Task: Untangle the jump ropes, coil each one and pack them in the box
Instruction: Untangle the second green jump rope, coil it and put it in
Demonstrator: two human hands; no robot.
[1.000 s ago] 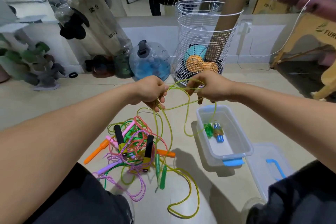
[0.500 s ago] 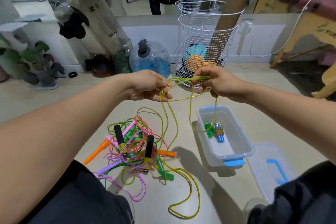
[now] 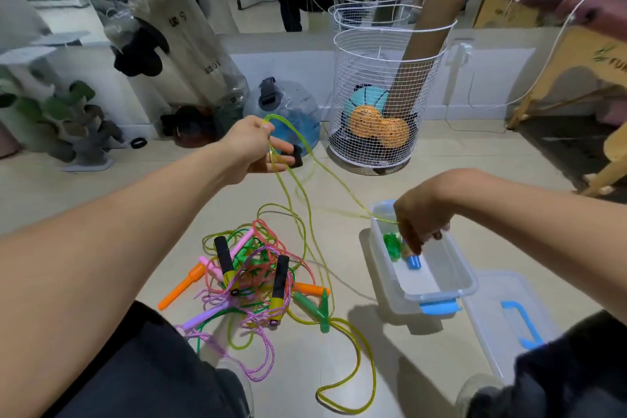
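Observation:
A tangled pile of jump ropes (image 3: 252, 282) lies on the floor between my knees, with orange, pink, green and black-and-yellow handles. A yellow-green rope (image 3: 305, 180) runs up from the pile to both hands. My left hand (image 3: 256, 146) is raised and pinches loops of this rope between thumb and forefinger, the other fingers straight. My right hand (image 3: 422, 217) hangs over the clear plastic box (image 3: 454, 282) and grips the rope's other part, fingers pointing down into it. Inside the box lie a green and a blue handle (image 3: 403, 248).
The box's clear lid (image 3: 509, 319) with a blue handle lies on the floor to the right. A white wire basket (image 3: 383, 92) with balls and a cardboard tube stands ahead. A blue water jug (image 3: 295, 108) and large bottles line the wall. Wooden furniture stands at the right.
My hands have moved apart. The right hand dropped from beside the left down to the box, drawing the yellow-green rope out between them. The left hand opened its lower fingers.

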